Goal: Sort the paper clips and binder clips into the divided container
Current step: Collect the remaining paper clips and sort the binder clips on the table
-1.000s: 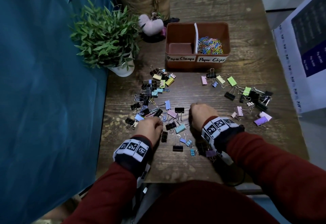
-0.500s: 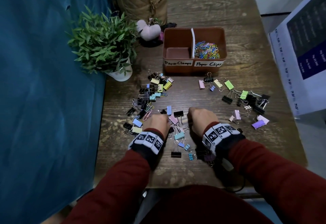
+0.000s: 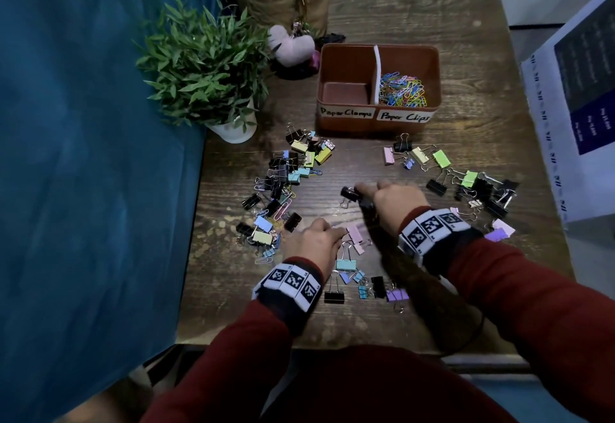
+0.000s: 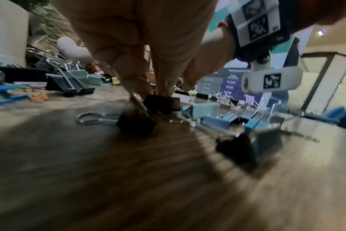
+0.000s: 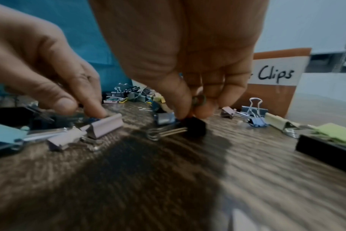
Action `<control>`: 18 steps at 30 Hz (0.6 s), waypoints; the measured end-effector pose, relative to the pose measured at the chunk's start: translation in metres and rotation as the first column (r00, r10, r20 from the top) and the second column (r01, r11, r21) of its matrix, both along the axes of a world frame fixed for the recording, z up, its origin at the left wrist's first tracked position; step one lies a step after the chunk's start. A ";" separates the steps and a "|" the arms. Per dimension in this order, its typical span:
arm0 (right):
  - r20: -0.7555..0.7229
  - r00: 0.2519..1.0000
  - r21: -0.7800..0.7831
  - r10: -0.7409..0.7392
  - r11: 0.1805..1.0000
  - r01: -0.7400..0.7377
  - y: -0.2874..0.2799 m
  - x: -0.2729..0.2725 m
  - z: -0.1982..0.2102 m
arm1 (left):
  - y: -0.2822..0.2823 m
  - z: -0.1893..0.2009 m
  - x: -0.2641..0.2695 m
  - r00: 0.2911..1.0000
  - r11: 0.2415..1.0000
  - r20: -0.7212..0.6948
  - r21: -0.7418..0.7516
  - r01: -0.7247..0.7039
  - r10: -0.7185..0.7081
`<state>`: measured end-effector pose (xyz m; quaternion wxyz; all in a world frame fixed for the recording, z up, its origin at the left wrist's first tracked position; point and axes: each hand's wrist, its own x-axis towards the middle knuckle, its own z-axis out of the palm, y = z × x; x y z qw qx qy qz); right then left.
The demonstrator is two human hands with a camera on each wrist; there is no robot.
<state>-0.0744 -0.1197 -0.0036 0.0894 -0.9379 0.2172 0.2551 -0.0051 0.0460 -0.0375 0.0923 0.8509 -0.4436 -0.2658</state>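
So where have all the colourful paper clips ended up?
In the head view, the paper clips lie in the right compartment of the brown container, labelled "Paper Clips", at the table's far side beyond the hands.

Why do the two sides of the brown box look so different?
The Paper Clips side holds a heap of colourful paper clips; the Paper Clamps side shows only bare floor. Each label reads differently. Both sit in one brown box, split by a white divider.
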 end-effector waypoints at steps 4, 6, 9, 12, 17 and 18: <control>0.106 0.984 0.036 0.141 0.989 -0.146 0.014 0.008 0.001 | 0.009 0.010 0.011 0.984 0.984 0.063 -0.080 -0.160 0.165; 0.139 0.966 0.051 0.216 0.973 -0.225 0.027 0.022 0.003 | 0.016 0.015 0.028 0.953 0.961 0.129 -0.074 -0.265 0.272; 0.120 0.951 0.063 0.285 0.954 -0.294 0.042 0.050 0.004 | 0.023 0.022 0.057 0.919 0.940 0.208 -0.005 -0.342 0.336; 0.106 0.942 0.087 0.319 0.941 -0.328 0.051 0.075 -0.002 | 0.020 0.026 0.075 0.919 0.946 0.242 0.015 -0.324 0.311; 0.043 0.933 0.094 0.358 0.928 -0.361 0.053 0.092 -0.012 | 0.019 0.028 0.082 0.894 0.911 0.181 -0.051 -0.409 0.411; 0.037 0.932 0.103 0.359 0.927 -0.361 0.052 0.089 -0.011 | 0.021 0.026 0.082 0.892 0.907 0.168 -0.056 -0.417 0.420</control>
